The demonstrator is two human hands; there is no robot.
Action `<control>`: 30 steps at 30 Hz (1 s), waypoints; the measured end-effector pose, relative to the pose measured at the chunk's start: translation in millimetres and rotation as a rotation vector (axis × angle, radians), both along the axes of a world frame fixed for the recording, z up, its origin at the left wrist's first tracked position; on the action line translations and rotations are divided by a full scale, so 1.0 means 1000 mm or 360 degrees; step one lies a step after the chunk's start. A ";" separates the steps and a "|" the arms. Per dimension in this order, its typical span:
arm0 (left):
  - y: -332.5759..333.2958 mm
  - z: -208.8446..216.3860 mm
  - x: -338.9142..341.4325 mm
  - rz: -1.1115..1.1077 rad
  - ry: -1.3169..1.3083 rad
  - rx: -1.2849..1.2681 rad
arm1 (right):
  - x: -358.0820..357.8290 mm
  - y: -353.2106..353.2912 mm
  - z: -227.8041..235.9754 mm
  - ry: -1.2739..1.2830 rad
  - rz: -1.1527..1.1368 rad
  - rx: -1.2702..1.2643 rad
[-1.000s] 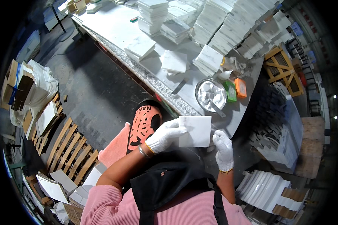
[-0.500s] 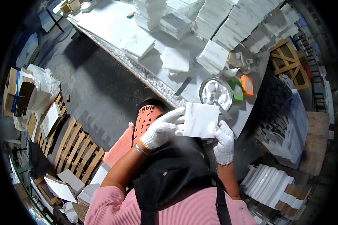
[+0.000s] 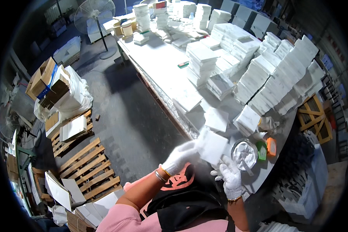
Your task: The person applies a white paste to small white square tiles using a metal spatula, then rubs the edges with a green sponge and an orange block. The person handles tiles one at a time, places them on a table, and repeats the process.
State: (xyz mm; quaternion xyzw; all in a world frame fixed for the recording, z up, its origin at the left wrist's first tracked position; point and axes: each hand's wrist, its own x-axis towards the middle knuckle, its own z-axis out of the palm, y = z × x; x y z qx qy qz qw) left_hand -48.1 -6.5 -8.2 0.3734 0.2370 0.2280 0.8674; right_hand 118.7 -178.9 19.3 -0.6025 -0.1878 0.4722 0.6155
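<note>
A square white marble tile, slightly blurred, is held tilted over the table's near edge. My left hand, in a white knit glove, grips the tile by its left side; the fingertips are smeared by motion. Close to the tile's lower corner, my gloved right hand has its fingers spread; whether they touch the tile is hard to see. Just right of the tile stands a round bowl of white paste with a scraper on its near side. Another marble tile lies flat beyond the held one.
A green box and an orange box stand beside the bowl. Tall marble tile stacks crowd the table's right and far parts. Wooden pallets lie on the left floor, below a fan farther back.
The view has lifted toward the table's far end. The tile has tilted and moved away from my body with my left hand. My right hand's fingers have come off its edge and spread.
</note>
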 end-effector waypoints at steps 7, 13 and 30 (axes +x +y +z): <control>0.126 0.005 0.004 0.0202 0.0224 0.0466 | 0.002 -0.019 -0.002 0.0021 0.0059 -0.0190; 0.206 -0.009 0.026 0.0235 0.0412 0.0713 | 0.005 -0.043 -0.017 0.0154 -0.0039 -0.0229; 0.192 -0.027 0.011 0.0634 0.1338 0.2299 | 0.003 -0.032 -0.022 0.0121 0.0200 -0.0491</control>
